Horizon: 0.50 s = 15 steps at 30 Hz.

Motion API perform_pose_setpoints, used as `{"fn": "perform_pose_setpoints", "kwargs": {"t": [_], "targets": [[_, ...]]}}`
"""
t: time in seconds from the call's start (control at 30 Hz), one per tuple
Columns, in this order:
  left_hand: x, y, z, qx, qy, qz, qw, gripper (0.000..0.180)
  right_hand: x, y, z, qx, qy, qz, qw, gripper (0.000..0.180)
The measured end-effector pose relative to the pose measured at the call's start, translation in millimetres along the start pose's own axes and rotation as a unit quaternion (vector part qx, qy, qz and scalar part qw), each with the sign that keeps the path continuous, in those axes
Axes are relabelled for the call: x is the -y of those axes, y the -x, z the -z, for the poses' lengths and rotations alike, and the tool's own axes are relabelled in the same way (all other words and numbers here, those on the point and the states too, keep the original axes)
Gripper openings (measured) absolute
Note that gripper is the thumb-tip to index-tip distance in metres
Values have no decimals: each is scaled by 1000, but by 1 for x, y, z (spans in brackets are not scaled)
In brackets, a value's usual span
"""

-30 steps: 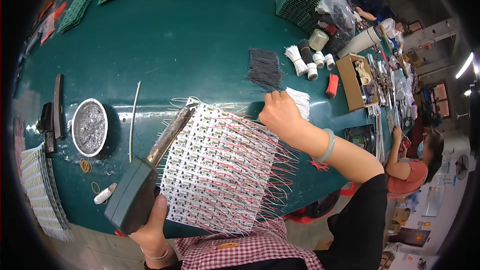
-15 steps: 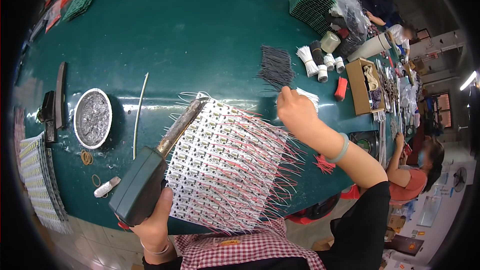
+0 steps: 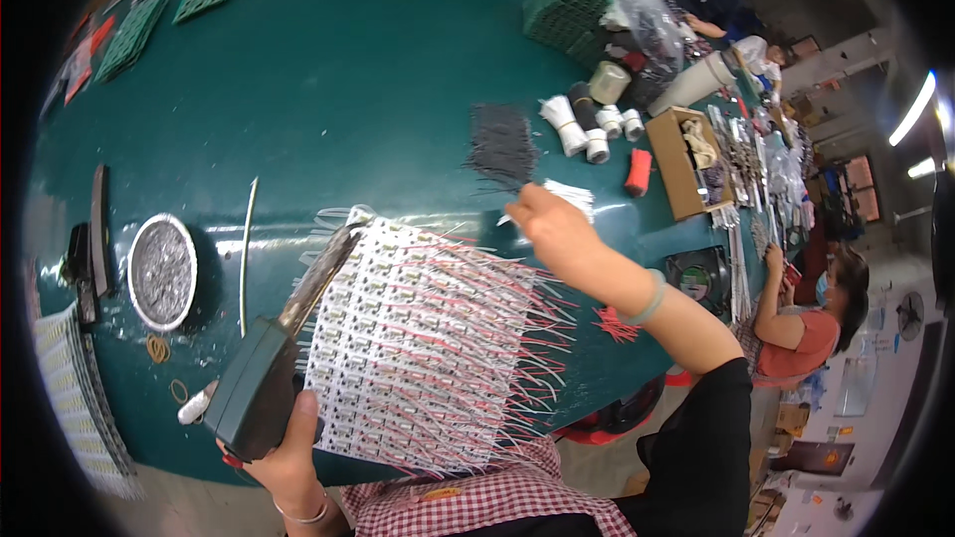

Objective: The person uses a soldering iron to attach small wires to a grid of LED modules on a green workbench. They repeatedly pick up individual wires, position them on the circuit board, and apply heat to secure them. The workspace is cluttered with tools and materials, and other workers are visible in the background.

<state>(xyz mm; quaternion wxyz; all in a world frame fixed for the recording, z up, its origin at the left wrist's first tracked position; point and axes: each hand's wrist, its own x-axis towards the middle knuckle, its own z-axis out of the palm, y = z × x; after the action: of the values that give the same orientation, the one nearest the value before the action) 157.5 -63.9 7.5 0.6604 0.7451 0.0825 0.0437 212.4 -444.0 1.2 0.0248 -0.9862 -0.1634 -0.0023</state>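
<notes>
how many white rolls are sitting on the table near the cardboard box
4 white rolls, clustered left of the cardboard box: one long, one below it, two small. More may be hidden among the clutter behind.

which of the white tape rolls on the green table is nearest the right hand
The white tape roll lowest in the cluster, closest to the right hand; the others lie farther up the green table.

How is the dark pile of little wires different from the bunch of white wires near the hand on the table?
The dark pile is black or dark grey; the white bunch is white. The dark pile lies farther up the green table, away from the hands, while the white bunch sits right by the right hand, whose fingers reach it. The dark pile looks bigger and more spread out. Both are short wire pieces lying flat.
</notes>
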Motion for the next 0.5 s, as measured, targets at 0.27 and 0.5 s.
{"fn": "perform_pose_setpoints", "kwargs": {"t": [0.27,0.5], "targets": [[18,-6,-2,0,4,-106,994,49,16,-6,-2,5,216,103,971,11],[22,-3,-3,1,-5,-93,996,53,35,-11,-13,57,264,78,960,15]]}}
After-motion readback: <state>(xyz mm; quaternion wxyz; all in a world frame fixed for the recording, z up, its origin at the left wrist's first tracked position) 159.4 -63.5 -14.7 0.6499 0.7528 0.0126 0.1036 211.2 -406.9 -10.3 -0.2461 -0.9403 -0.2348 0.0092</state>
